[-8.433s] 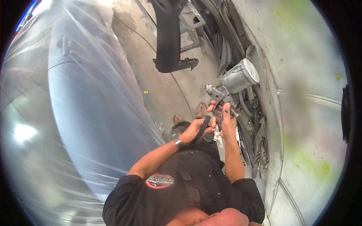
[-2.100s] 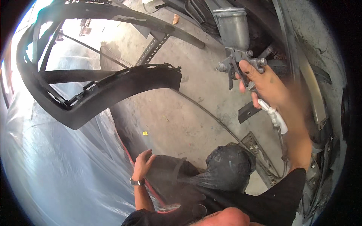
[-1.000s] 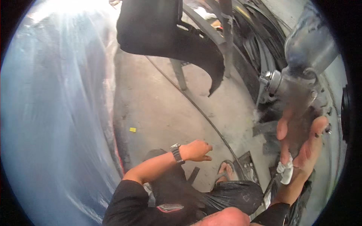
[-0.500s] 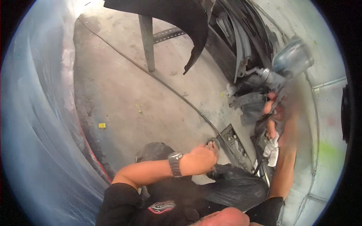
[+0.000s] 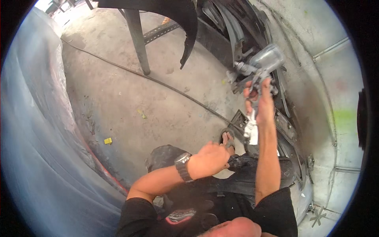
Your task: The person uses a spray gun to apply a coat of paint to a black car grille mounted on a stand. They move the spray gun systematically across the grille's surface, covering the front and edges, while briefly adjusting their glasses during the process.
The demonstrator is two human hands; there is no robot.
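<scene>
My right hand (image 5: pixel 263 100) grips a spray gun (image 5: pixel 258 77) by its handle, fingers wrapped round it. The gun's translucent grey paint cup (image 5: pixel 268 57) tilts up to the right, and its nozzle end points to the far left. White wrapping (image 5: pixel 251 129) hangs around the lower end of the handle. My left hand (image 5: pixel 211 158), with a dark wristwatch (image 5: pixel 183 166) on the wrist, is closed above my bent leg, close to my sandalled foot (image 5: pixel 227 139). What its folded fingers hold, if anything, is hidden.
A hose (image 5: pixel 158 80) runs across the concrete floor. Ahead stand a metal stand leg (image 5: pixel 138 43) and a dark curved panel (image 5: pixel 173 15). Dark car trim parts (image 5: pixel 229 29) lean by the paint-marked wall (image 5: pixel 316 87) at right. Plastic sheeting (image 5: pixel 35 118) hangs at left.
My right hand has brought the spray gun leftward, away from the wall, and the gun now shows more sharply. The view has shifted slightly. My left hand stays closed over my leg.
</scene>
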